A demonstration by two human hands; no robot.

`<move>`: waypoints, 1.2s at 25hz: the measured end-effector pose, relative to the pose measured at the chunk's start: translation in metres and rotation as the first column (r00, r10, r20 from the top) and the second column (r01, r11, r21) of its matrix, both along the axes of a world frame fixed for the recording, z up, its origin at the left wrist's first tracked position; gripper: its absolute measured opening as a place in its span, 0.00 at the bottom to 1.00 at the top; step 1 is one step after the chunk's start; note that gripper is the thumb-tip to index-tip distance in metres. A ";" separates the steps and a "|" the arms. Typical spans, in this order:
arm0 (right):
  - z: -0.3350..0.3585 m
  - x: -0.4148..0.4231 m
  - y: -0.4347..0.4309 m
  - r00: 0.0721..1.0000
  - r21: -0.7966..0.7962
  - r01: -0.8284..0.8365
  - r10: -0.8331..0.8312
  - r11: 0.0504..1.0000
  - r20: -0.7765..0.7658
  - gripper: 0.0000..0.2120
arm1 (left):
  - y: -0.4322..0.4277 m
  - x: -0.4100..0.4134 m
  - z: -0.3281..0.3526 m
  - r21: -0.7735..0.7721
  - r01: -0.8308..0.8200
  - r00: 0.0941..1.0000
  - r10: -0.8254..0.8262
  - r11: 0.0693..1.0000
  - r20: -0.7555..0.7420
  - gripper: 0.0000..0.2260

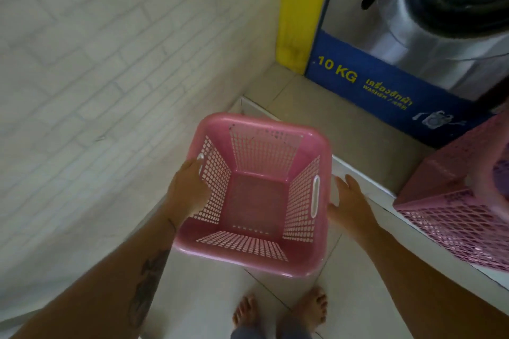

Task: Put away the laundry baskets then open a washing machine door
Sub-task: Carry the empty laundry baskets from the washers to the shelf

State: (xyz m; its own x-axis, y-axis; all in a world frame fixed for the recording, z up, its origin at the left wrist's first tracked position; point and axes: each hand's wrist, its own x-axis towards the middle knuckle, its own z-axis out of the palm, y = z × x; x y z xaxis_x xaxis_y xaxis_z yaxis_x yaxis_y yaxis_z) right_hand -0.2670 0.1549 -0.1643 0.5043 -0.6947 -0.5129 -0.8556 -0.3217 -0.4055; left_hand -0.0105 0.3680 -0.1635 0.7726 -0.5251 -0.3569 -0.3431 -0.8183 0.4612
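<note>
An empty pink laundry basket [256,195] with perforated walls is in the centre of the head view, over the tiled floor. My left hand [190,190] grips its left rim by the handle slot. Just off the basket's right side, my right hand [348,201] has its fingers spread and holds nothing. Another pink basket [457,195] lies upside down on the raised step at the right. At the top right stands a washing machine [429,22] with a dark round door on a blue base marked 10 KG.
A white brick wall [96,77] runs along the left. A yellow post [300,8] stands beside the machine. The raised tiled step [303,107] carries the machine. My bare feet [281,308] stand on the lower floor tiles.
</note>
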 end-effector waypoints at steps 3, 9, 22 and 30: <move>0.073 -0.031 -0.001 0.998 0.005 0.062 -0.062 0.998 0.029 0.34 | -0.016 -0.043 0.077 -0.130 -0.017 0.998 0.009 0.991 -0.056 0.22; 0.207 -0.132 -0.015 0.972 -0.029 0.211 -0.206 0.977 0.116 0.21 | -0.066 -0.127 0.193 -0.297 0.229 0.972 -0.235 0.927 0.015 0.17; 0.272 -0.422 -0.162 0.907 -0.117 0.401 -0.376 0.909 0.190 0.14 | -0.283 -0.388 0.267 -0.356 0.391 0.905 -0.426 0.849 -0.020 0.19; 0.250 -0.503 -0.238 0.924 -0.113 0.383 -0.381 0.917 0.046 0.17 | -0.372 -0.457 0.227 -0.193 0.580 0.815 -0.563 0.791 0.140 0.08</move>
